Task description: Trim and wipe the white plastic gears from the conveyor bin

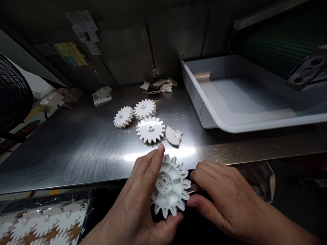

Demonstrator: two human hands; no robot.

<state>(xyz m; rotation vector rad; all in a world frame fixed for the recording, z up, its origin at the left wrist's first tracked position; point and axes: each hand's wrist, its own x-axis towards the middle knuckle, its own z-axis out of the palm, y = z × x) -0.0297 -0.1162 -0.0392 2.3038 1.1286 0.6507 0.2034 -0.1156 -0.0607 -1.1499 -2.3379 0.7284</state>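
Right now, on my feed, the left hand (134,197) grips a white plastic gear (170,185) by its rim, just past the front edge of the steel table (76,149), while the right hand (227,200) clenches a small blade (193,189) against its teeth

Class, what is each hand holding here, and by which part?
The left hand grips a white plastic gear by its toothed rim. The right hand holds a small metal blade by a part hidden within the hand.
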